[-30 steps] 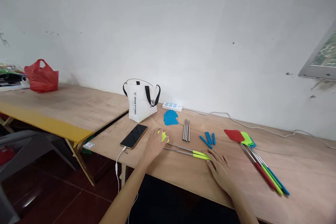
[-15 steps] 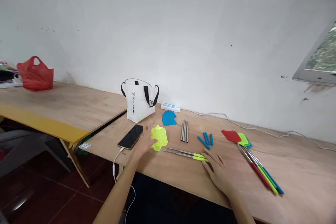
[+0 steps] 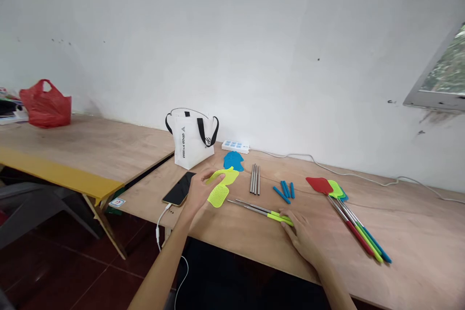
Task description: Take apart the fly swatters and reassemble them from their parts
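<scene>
My left hand (image 3: 200, 188) pinches a yellow-green perforated fly swatter head (image 3: 228, 177), lifted and tilted over the table. Just below it, a second yellow-green swatter head (image 3: 218, 196) lies flat. My right hand (image 3: 303, 236) is closed around the ends of two yellow-green handles (image 3: 279, 216), its thumb on the near side. Thin metal rods (image 3: 250, 208) run from these handles toward the left, tips pointing at the swatter heads. Behind are blue swatter heads (image 3: 233, 161), several metal tubes (image 3: 255, 180) and several blue handles (image 3: 284, 191).
Whole fly swatters (image 3: 358, 232) in red, green and blue lie at the right. A phone (image 3: 179, 189) with a white cable, a white bag (image 3: 192, 143) and a power strip (image 3: 235, 147) are at the left and back. A red plastic bag (image 3: 47, 106) stands on another table.
My left hand has picked up the upper yellow-green swatter head, uncovering the one beneath. The rods under my right hand have turned slightly, their tips shifting away from me.
</scene>
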Tool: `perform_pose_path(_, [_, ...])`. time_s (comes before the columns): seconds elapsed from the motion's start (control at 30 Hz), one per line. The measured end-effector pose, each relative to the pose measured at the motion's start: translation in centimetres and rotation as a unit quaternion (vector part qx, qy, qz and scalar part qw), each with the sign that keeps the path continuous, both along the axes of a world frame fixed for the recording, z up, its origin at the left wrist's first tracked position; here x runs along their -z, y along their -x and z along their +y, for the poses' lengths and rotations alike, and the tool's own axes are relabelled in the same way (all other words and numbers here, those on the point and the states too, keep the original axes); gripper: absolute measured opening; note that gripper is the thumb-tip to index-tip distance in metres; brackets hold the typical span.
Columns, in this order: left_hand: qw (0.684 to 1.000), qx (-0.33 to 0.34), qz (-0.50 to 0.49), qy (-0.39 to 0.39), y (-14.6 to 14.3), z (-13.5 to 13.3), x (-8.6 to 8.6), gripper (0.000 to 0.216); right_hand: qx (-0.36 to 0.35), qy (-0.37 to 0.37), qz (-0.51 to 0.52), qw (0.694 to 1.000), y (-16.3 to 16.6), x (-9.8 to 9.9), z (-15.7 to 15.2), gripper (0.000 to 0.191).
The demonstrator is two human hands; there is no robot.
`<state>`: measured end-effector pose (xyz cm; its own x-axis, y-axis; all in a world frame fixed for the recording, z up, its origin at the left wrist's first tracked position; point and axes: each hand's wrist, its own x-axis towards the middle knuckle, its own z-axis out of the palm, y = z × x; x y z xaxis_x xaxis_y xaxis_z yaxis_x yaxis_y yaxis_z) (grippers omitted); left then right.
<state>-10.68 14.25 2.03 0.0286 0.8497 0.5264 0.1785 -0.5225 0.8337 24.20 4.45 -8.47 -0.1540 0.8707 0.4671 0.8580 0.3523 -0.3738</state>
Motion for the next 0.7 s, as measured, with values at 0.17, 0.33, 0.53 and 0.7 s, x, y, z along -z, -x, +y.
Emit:
perform_pose_path(0.17, [0.994, 0.048, -0.063, 0.072, -0.7, -0.5, -0.2, 0.049, 0.010, 0.008, -0.012, 1.000, 1.3, -0.4, -0.2, 0.027])
perform_pose_path(0.33, [0.997, 0.045, -0.036, 0.048, -1.7, -1.5, -0.7, 0.045, 0.049, -0.008, -0.027, 0.998, 3.3, -0.3, -0.2, 0.024])
perform_pose_path(0.53, [0.997, 0.058, -0.015, 0.040, -2.3, -2.0, -0.9, 0.043, 0.056, -0.059, 0.004, 0.997, 3.2, -0.6, -0.4, 0.028])
perform_pose_path(0.7, [0.998, 0.046, -0.028, 0.045, -1.9, -1.6, -1.1, 0.043, 0.105, -0.059, 0.139, 0.983, 2.8, -1.0, -0.7, 0.033])
